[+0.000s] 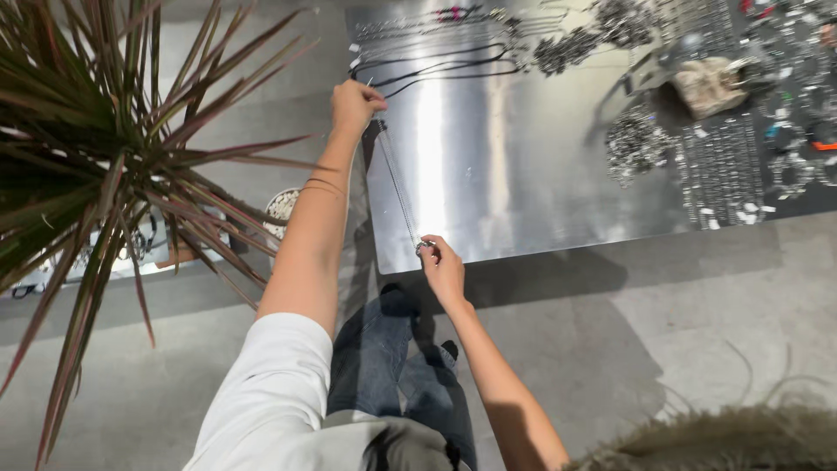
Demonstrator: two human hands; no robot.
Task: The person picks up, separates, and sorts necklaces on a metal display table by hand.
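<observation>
White short-sleeved shirt, sleeve ending above the left hand's (356, 105) elbow. Thin dark bands circle the left forearm; right hand (445, 272) arm bare. Below both, blue jeans, dark shoes.

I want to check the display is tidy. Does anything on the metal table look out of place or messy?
Nothing looks damaged or spilled. The left hand and right hand stretch one thin chain straight along the table edge. Far right, jewellery lies crowded, with a crumpled beige pouch among it.
</observation>
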